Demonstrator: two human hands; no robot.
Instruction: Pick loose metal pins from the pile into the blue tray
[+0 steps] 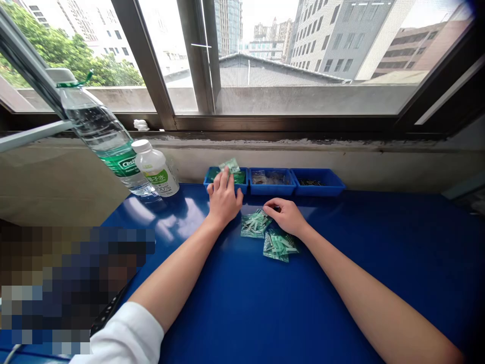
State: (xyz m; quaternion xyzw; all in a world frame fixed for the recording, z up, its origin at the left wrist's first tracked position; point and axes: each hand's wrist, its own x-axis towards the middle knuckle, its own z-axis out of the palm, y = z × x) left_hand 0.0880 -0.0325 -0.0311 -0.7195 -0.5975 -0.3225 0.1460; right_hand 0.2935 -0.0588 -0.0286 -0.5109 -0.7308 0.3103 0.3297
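My left hand reaches over the left blue bin, thumb apart and fingers stretched. Its fingertips touch a small pale green plastic bag at the bin's top; a firm grip does not show. My right hand is closed in a pinch at the upper right corner of a small green plastic bag with thin light pieces inside. Something dark shows between its fingers, too small to name. More filled green bags lie overlapping just below this hand.
A middle blue bin holds clear bags; a right blue bin holds small dark pieces. A big water bottle and a white bottle stand at left on the blue table. Windows line the back.
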